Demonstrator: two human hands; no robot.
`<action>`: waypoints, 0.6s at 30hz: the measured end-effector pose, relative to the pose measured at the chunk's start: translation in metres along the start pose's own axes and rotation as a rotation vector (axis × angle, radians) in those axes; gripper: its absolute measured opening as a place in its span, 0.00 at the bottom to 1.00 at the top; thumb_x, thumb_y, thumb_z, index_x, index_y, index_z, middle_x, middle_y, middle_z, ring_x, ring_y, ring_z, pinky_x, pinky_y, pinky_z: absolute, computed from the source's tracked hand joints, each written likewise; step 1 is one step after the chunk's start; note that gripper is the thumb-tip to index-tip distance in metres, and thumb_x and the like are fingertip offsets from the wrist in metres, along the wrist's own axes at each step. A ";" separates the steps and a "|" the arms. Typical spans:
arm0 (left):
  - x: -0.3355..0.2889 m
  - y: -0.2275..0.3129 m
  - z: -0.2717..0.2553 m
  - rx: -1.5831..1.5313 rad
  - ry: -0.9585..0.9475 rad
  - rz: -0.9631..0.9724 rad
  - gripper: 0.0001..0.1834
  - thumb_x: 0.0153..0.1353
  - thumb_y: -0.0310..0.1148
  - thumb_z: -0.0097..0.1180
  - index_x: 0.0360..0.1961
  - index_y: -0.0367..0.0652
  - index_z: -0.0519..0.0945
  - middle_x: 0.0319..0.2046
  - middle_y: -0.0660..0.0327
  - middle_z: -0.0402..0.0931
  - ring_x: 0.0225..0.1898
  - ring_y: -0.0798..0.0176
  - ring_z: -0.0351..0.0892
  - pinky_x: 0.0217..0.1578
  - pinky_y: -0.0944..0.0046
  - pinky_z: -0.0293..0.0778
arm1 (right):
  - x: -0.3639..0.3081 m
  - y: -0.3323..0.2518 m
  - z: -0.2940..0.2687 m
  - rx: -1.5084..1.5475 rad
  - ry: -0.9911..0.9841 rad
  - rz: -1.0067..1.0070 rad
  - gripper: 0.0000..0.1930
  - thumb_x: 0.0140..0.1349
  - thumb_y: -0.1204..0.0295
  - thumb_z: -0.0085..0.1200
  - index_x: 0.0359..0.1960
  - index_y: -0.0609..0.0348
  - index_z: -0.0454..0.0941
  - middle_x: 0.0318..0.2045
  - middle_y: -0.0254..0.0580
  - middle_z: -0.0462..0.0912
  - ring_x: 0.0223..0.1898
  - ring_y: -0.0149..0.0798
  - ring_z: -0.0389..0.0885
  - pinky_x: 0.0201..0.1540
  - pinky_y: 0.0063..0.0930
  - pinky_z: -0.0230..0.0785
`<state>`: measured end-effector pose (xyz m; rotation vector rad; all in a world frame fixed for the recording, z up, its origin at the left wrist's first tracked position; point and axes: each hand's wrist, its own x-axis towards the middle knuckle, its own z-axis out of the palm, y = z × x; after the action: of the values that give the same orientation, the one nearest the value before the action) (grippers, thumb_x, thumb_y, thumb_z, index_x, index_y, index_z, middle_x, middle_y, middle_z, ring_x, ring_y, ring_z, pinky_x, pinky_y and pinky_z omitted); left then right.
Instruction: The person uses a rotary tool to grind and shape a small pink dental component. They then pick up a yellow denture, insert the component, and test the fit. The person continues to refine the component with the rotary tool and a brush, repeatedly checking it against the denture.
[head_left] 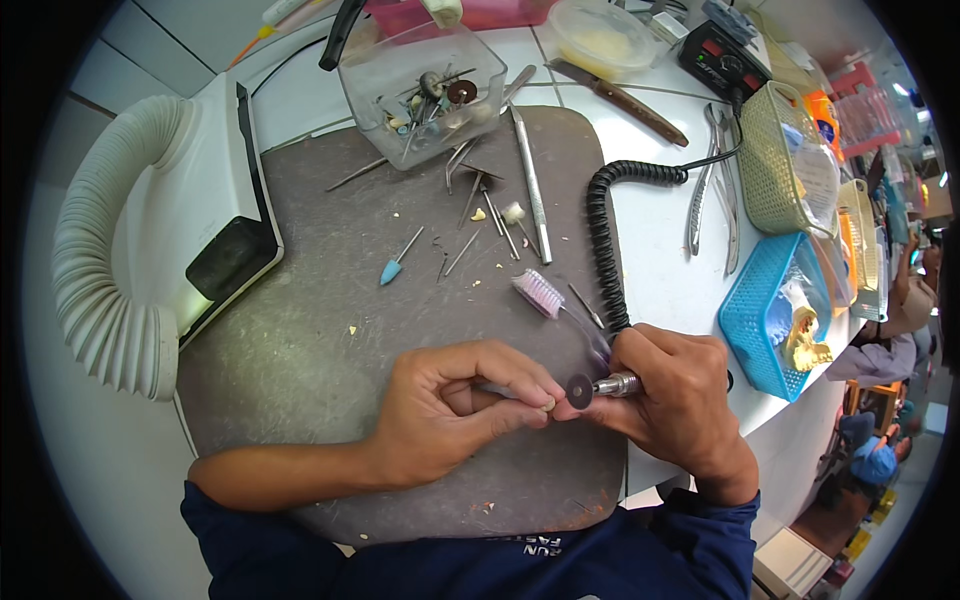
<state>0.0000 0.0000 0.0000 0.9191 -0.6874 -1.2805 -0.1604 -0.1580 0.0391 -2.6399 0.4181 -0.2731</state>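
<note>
My left hand [455, 405] pinches a tiny pale workpiece [548, 404] between thumb and fingertips over the grey work mat [330, 300]. My right hand [675, 395] grips a metal rotary handpiece [617, 384] whose dark round disc [579, 391] sits right against the small piece. A black coiled cord [603, 230] runs from the handpiece up across the mat toward a black control box [722, 58]. A toothbrush with pale pink bristles [540, 292] lies just above my hands.
A white dust extractor with a ribbed hose [150, 230] stands at left. Several burs, a blue-tipped point [392, 270] and a clear tub of tools [420, 95] lie at the back. Pliers [712, 190], a green basket [785, 160] and a blue basket [775, 310] sit right.
</note>
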 end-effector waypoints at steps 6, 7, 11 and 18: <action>0.003 0.000 0.006 0.000 0.055 0.020 0.06 0.57 0.13 0.59 0.36 0.29 0.78 0.40 0.47 0.78 0.42 0.58 0.83 0.46 0.63 0.83 | -0.002 -0.001 0.001 -0.029 0.002 0.020 0.26 0.48 0.49 0.69 0.19 0.54 0.68 0.13 0.34 0.72 0.13 0.37 0.75 0.16 0.30 0.65; 0.003 0.001 0.006 0.008 0.059 0.015 0.06 0.57 0.13 0.60 0.35 0.29 0.78 0.40 0.46 0.78 0.42 0.58 0.83 0.46 0.63 0.83 | -0.002 -0.001 0.001 -0.024 0.003 0.022 0.26 0.48 0.49 0.69 0.18 0.54 0.68 0.13 0.34 0.72 0.13 0.36 0.75 0.15 0.30 0.65; 0.001 0.003 0.009 -0.102 0.154 -0.071 0.07 0.57 0.14 0.60 0.36 0.29 0.77 0.41 0.45 0.79 0.43 0.58 0.83 0.46 0.63 0.83 | -0.001 -0.002 0.000 -0.028 -0.030 0.021 0.26 0.49 0.48 0.69 0.18 0.54 0.68 0.13 0.34 0.72 0.13 0.36 0.74 0.15 0.30 0.64; 0.001 0.003 0.005 -0.022 0.125 -0.042 0.07 0.58 0.14 0.59 0.37 0.30 0.77 0.40 0.45 0.79 0.42 0.58 0.83 0.45 0.63 0.83 | -0.001 0.000 0.002 -0.009 -0.046 0.000 0.31 0.44 0.39 0.67 0.16 0.54 0.66 0.11 0.34 0.70 0.11 0.35 0.73 0.14 0.28 0.62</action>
<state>-0.0032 -0.0017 0.0048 0.9908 -0.5578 -1.2543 -0.1613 -0.1565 0.0376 -2.6498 0.4052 -0.2108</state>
